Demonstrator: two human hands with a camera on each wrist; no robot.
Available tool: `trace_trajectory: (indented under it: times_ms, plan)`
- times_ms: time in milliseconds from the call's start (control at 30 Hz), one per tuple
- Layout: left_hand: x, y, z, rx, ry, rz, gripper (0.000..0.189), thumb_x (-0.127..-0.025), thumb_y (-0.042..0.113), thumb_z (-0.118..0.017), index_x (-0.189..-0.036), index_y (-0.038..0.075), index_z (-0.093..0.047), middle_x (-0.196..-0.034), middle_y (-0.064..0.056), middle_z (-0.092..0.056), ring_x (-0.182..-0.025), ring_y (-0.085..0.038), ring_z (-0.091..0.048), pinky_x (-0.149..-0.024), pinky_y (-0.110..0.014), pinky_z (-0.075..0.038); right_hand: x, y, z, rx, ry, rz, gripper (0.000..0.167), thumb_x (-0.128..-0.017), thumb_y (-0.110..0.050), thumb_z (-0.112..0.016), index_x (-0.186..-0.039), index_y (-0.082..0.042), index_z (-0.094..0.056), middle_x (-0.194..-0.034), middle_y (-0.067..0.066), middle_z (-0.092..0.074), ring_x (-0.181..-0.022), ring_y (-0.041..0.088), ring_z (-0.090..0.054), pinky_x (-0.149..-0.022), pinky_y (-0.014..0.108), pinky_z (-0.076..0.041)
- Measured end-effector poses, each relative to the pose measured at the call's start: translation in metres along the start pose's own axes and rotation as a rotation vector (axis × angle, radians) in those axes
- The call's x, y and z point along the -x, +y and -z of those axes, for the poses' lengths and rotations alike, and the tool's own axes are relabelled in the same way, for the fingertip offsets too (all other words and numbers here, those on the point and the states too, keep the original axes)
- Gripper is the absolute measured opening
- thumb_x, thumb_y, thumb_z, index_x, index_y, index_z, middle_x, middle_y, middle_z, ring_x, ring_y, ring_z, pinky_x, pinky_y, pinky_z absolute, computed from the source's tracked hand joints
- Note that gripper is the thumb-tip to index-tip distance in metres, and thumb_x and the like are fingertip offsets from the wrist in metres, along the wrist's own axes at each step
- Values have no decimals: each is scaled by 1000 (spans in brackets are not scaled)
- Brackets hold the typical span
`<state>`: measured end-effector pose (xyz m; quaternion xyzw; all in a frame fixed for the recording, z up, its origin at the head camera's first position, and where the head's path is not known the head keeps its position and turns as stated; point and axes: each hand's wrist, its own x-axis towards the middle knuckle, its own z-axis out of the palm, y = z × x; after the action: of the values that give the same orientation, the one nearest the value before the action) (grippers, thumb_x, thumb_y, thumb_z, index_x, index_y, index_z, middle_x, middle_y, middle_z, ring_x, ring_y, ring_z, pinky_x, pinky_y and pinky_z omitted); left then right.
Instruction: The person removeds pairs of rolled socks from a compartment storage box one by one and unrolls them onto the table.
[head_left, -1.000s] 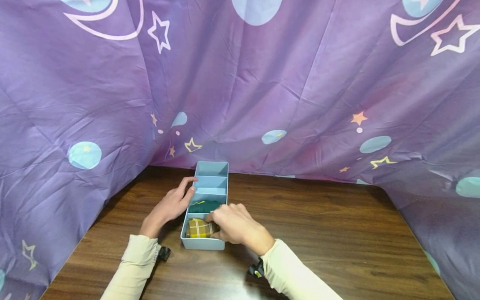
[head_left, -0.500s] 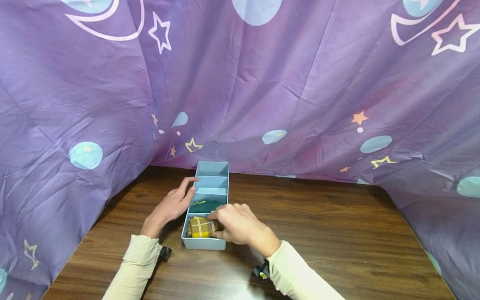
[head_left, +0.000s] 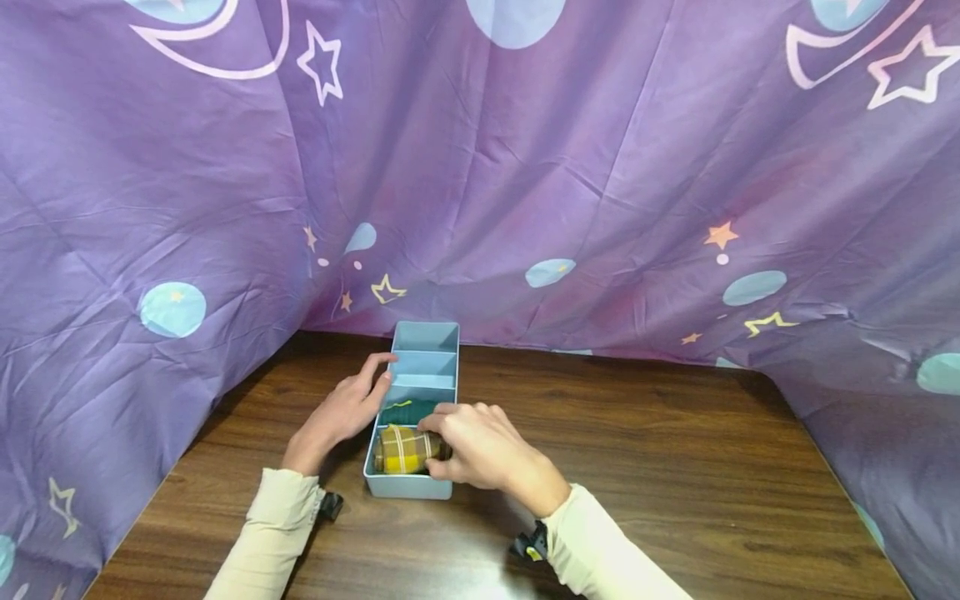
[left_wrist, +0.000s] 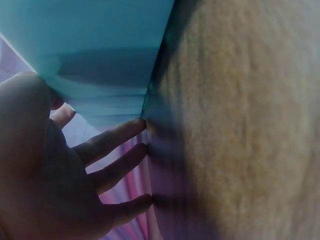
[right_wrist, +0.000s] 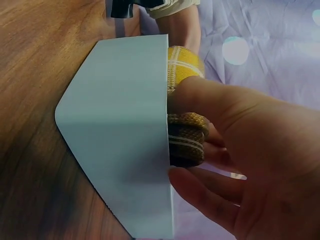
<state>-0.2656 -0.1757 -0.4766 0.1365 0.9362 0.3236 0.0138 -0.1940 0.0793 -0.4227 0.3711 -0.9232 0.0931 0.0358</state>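
A long blue-grey divided box (head_left: 408, 486) stands on the table. My right hand (head_left: 487, 450) pinches a rolled plaid sock (head_left: 401, 452), yellow and brown with white lines, at its right end. In the right wrist view the roll (right_wrist: 186, 145) stands partly above the box rim, between thumb and fingers. It is in the nearest compartment. A dark green folded cloth item (head_left: 408, 411) lies in the compartment behind it. My left hand (head_left: 343, 408) rests against the box's left side with fingers extended; in the left wrist view its fingertips (left_wrist: 140, 124) touch near the wall's lower edge.
The two farther compartments (head_left: 424, 365) show bare blue floors and walls. A brown wood-grain table (head_left: 637, 450) lies under the box. Purple patterned curtains (head_left: 495, 183) hang behind it and at both sides. Each wrist wears a small black device (head_left: 531, 542).
The plaid sock has risen a little and turned more into view, with my right hand shifting slightly up and right. My left hand has stayed on the box.
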Motion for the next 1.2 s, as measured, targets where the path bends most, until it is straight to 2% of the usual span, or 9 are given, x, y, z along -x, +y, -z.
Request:
trace_trajectory:
  times_ms: [300,533,733,867,1067,1200]
  plan:
    - [0,0,-1,-7,6,-5,47,-117,50,-31,-159,31,-39,-146,-23,-66,-130,-49,-65,-108,-66,-51,4,4,0,-81,72,12,46,-87,-43,-82,-128,-24,-75,-115,-12,-72,-64,4,-53,-44,22,-38]
    - [0,-1,-3,-16,22,-12,46,-117,48,-32,-159,30,-39,-147,-24,-66,-129,-50,-66,-107,-67,-51,7,8,0,-164,105,4,47,-87,-42,-79,-130,-25,-71,-119,-12,-75,-69,6,-58,-48,23,-42]
    - [-1,-3,-4,-14,42,-33,45,-118,46,-33,-159,28,-41,-138,-24,-70,-126,-49,-68,-105,-67,-52,11,13,1,-234,135,-15,45,-88,-41,-78,-129,-28,-66,-105,-14,-74,-64,3,-57,-50,23,-45]
    - [-2,-4,-4,-8,54,-42,43,-118,42,-35,-158,27,-43,-134,-24,-72,-124,-49,-69,-105,-66,-52,13,18,2,-266,162,-2,43,-90,-39,-76,-130,-28,-64,-102,-15,-72,-66,2,-57,-54,23,-48]
    - [-1,-2,-3,-2,48,-31,42,-118,40,-37,-158,28,-42,-141,-23,-70,-127,-49,-67,-108,-66,-51,18,26,3,-335,208,46,44,-93,-34,-76,-133,-26,-60,-102,-14,-69,-81,5,-61,-68,24,-53]
    - [-1,-2,-4,-8,54,-31,41,-118,39,-38,-158,29,-43,-140,-23,-70,-127,-49,-68,-108,-66,-52,24,29,6,-393,233,68,42,-93,-29,-77,-132,-26,-61,-103,-14,-68,-86,4,-63,-74,23,-55]
